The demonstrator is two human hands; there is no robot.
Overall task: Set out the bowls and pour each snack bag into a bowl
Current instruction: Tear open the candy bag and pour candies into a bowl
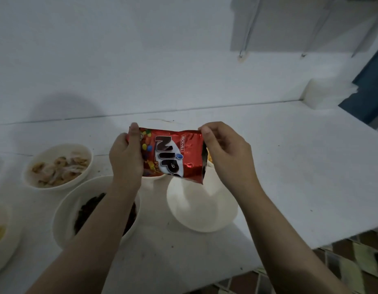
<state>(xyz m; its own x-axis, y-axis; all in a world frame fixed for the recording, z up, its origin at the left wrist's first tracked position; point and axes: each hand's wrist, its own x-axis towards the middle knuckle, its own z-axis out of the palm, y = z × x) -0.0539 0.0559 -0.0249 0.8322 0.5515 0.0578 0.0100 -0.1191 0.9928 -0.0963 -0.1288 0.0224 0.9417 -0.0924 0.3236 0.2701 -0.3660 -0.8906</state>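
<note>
Mid-frame, left hand (124, 153) grips the red snack bag (173, 153) and right hand (224, 149) pinches its top corner, poised above the empty bowl (202, 209), likely ready for pouring.

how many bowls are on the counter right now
5 in view: pale snacks bowl back left, dark snacks bowl under the left arm, empty bowl below the bag, yellow snacks bowl far left, and one mostly hidden behind the bag.

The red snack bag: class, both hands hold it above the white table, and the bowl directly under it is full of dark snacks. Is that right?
Not quite. In the head view both hands hold the red snack bag, but the bowl under it is empty; the dark snacks sit in the bowl to its left.
</note>
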